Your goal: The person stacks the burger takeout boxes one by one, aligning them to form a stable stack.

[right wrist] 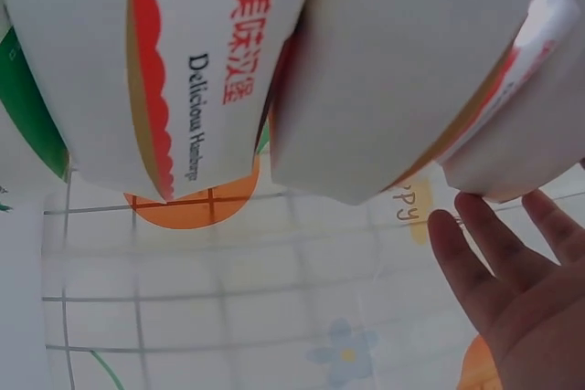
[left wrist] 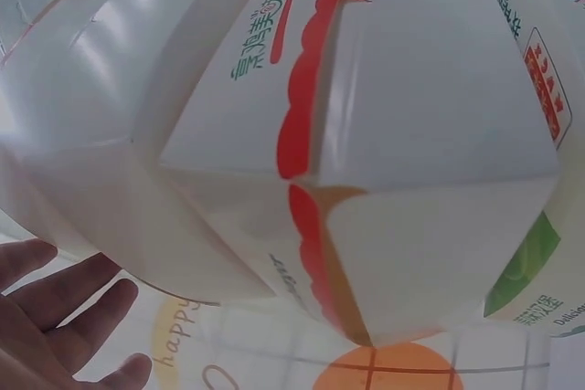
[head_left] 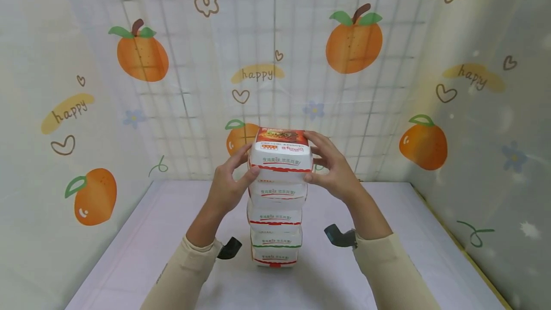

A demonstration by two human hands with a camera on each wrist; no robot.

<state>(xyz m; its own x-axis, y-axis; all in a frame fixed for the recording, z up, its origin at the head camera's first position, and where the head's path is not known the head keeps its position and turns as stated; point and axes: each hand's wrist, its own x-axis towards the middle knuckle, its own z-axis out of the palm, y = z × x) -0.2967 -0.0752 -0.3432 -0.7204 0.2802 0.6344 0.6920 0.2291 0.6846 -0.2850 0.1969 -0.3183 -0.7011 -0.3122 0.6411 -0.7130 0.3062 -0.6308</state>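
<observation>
Several paper burger boxes (head_left: 275, 240) stand in one tall, slightly uneven stack. The top burger box (head_left: 281, 160) has a red lid with a burger picture and a red scalloped band, and both hands hold it from its sides. My left hand (head_left: 230, 183) has its thumb on the front left edge and its fingers along the left side. On the other side, my right hand (head_left: 333, 171) puts its thumb at the front right corner, with fingers spread along the right side. Lower box sides fill the left wrist view, where the left hand's fingers (left wrist: 78, 308) show at the edge.
The stack stands on a white table (head_left: 344, 271). Behind it hangs a pale curtain (head_left: 301, 23) printed with oranges, hearts and flowers, which also runs along both sides. Dark wrist-mounted pieces (head_left: 340, 236) stick inward near both cuffs, beside the lower boxes.
</observation>
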